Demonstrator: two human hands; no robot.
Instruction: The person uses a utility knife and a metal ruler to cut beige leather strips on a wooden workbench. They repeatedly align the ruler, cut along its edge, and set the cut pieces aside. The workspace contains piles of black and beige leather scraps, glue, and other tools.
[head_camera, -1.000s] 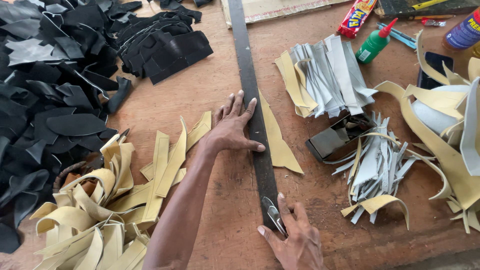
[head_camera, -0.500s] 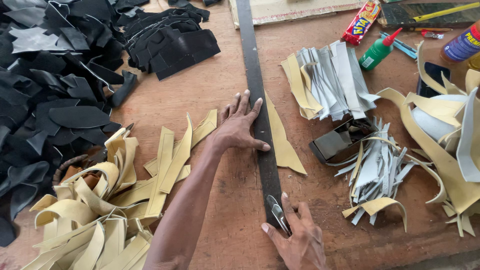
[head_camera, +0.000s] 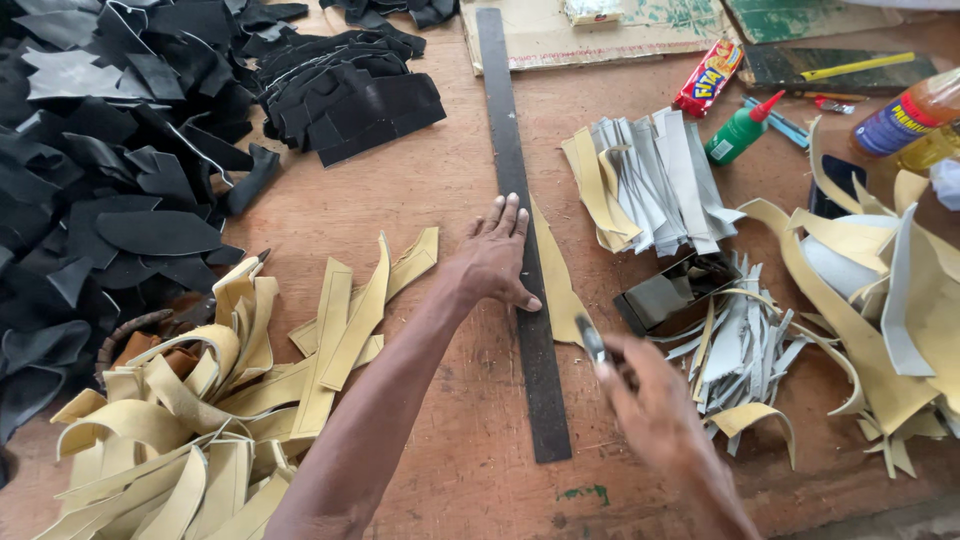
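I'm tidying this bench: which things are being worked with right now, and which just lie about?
In use:
left hand pressing the long dark straightedge
right hand holding a small knife
tan piece beside the straightedge

Lying about:
black cut pieces
tan strips
grey strips
green glue bottle

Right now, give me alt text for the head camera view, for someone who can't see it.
A person's left hand presses a long dark metal straightedge flat on a wooden workbench while the right hand holds a small blade beside it. Tan strips and black cut pieces lie left; grey strips lie right.
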